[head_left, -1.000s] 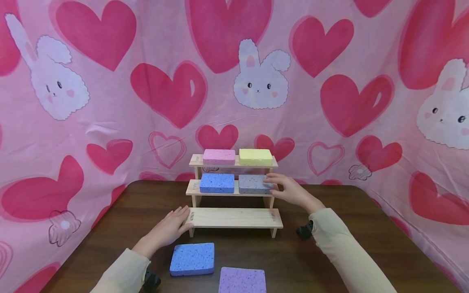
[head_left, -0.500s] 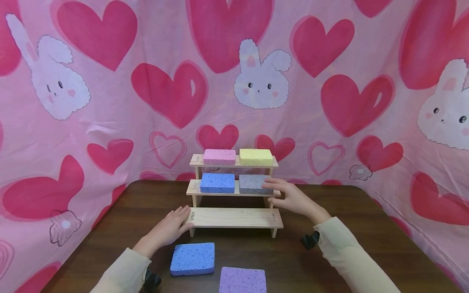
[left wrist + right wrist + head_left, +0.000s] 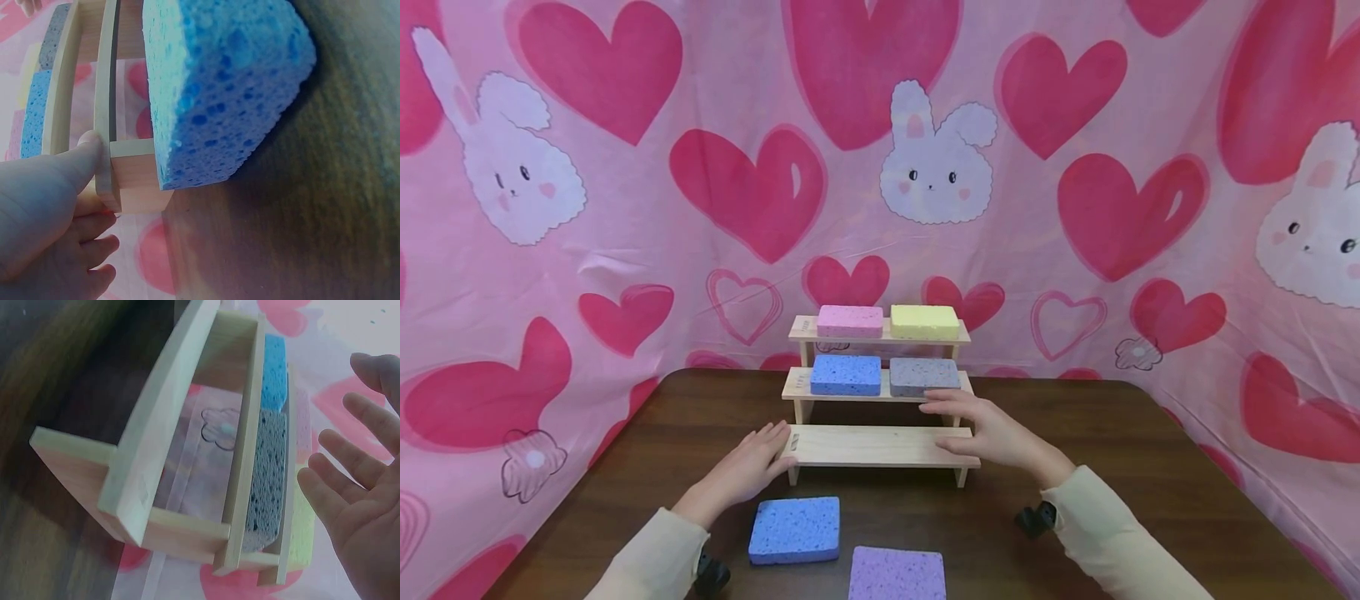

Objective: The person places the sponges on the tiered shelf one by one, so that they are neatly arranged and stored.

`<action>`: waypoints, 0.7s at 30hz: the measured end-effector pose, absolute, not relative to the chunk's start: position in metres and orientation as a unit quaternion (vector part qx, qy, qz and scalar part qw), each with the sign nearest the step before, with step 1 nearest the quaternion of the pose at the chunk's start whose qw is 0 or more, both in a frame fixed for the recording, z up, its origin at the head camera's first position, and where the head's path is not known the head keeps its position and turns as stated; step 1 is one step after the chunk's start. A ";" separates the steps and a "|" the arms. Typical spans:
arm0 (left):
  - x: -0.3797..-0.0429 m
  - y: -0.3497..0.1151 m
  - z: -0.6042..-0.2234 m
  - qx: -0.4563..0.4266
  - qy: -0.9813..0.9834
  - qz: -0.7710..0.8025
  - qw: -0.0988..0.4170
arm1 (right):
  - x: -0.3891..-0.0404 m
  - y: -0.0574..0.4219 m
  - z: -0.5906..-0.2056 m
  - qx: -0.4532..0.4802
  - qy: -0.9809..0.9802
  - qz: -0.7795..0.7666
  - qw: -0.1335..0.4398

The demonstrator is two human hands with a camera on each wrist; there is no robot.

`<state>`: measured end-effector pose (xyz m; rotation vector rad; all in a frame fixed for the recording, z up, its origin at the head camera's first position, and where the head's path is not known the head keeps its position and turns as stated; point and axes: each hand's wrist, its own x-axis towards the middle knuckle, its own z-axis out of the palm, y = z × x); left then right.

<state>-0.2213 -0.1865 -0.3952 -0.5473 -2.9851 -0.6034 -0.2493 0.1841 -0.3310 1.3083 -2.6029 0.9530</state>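
A three-tier wooden display stand (image 3: 880,446) stands on the table. My left hand (image 3: 741,467) holds the left end of its lowest shelf, thumb along the front edge in the left wrist view. My right hand (image 3: 1000,429) is empty, its fingers spread over the right end of that bare shelf in the head view. On the middle tier sit a blue sponge (image 3: 846,375) and a grey sponge (image 3: 923,377). A pink sponge (image 3: 850,321) and a yellow sponge (image 3: 923,322) sit on the top tier. In the right wrist view the right fingers (image 3: 356,456) point toward the stand, apart from the sponges.
Another blue sponge (image 3: 794,531) lies on the dark wooden table (image 3: 700,433) in front of the stand. Beside it, a purple sponge (image 3: 897,575) is cut off by the lower frame edge. A pink cloth with hearts and rabbits (image 3: 745,83) hangs behind the table.
My right hand has come away from the grey sponge's right end and moved down and forward toward the lowest shelf. The left hand and the sponges have stayed in place.
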 end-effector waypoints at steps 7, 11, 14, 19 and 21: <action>-0.220 -0.186 -0.394 -0.178 -0.964 -0.196 0.023 | -0.238 0.178 -0.339 0.443 -0.838 0.318 0.029; -0.220 -0.185 -0.394 -0.179 -0.964 -0.196 0.025 | -0.232 0.176 -0.344 0.470 -0.824 0.315 0.020; -0.219 -0.185 -0.394 -0.179 -0.964 -0.195 0.025 | -0.228 0.175 -0.348 0.473 -0.824 0.310 0.003; -0.219 -0.186 -0.394 -0.179 -0.964 -0.194 0.025 | -0.220 0.171 -0.355 0.477 -0.828 0.295 -0.008; -0.219 -0.186 -0.394 -0.179 -0.964 -0.195 0.026 | -0.218 0.170 -0.357 0.489 -0.822 0.291 -0.005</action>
